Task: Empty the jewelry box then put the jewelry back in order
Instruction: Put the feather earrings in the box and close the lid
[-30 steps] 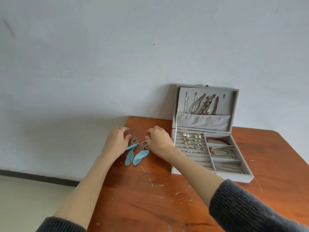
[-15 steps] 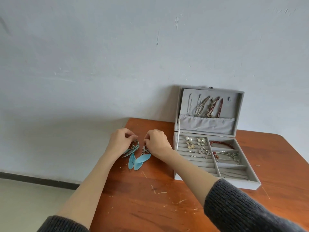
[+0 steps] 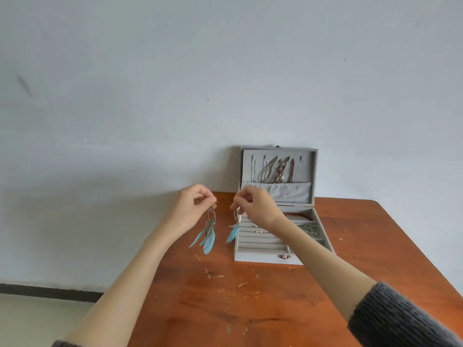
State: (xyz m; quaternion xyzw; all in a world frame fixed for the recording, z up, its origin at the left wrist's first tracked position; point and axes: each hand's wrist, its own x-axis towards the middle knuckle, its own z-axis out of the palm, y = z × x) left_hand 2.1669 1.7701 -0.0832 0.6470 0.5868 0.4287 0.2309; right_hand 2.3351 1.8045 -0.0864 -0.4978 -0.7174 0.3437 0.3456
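Both feather earrings, half a second ago flat on the table (image 3: pixel 250 309) near its far left corner, have been lifted clear. One earring (image 3: pixel 209 231) is pinched by the left hand (image 3: pixel 193 209), the other earring (image 3: pixel 234 230) by the right hand (image 3: pixel 255 209); long axes vertical, feathers pointing down. Return to the jewelry box (image 3: pixel 265 256) appears imminent.

Left hand (image 3: pixel 191 209) is pinching a blue feather earring (image 3: pixel 209 234) by its hook, letting it hang above the wooden bench (image 3: pixel 250 309). Right hand (image 3: pixel 255 207) is pinching the matching earring (image 3: pixel 234 230) just beside the open grey jewelry box (image 3: pixel 265 257), whose lid is holding hanging necklaces (image 3: pixel 275 170).
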